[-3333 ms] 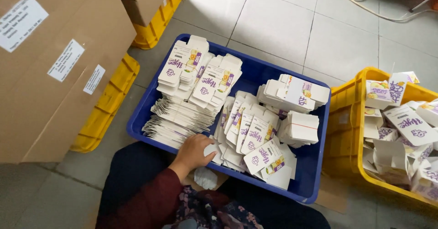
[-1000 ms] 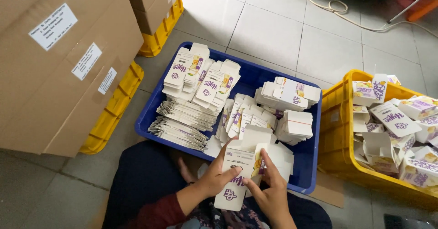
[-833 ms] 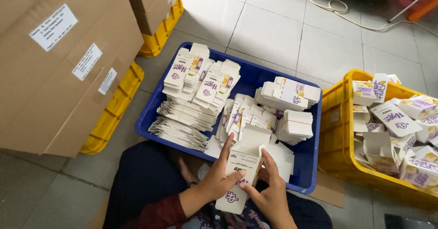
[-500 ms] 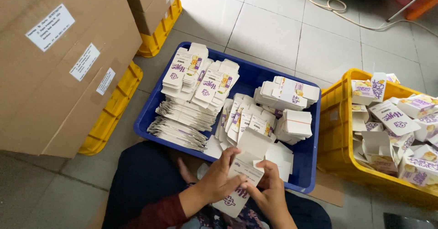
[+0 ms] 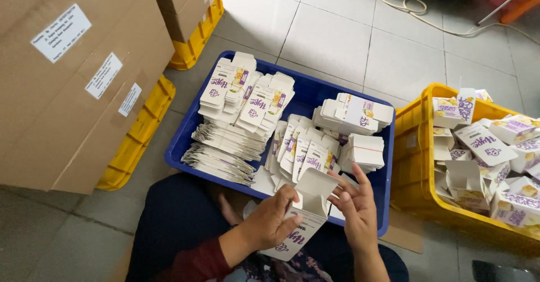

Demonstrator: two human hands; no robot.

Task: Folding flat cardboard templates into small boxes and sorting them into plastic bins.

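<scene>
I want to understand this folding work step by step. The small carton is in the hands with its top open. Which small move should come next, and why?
Probably fold the open top flap down and tuck it in. The left hand grips the small white carton by its body; its top flap stands raised, and the right hand has its fingers right beside that flap. Erected cartons lie in the yellow crate.

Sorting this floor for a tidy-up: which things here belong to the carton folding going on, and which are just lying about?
In use:
- white carton in left hand, right hand at its flap
- blue tray of flat cartons
- yellow crate of folded cartons

Lying about:
- brown boxes
- cable
</scene>
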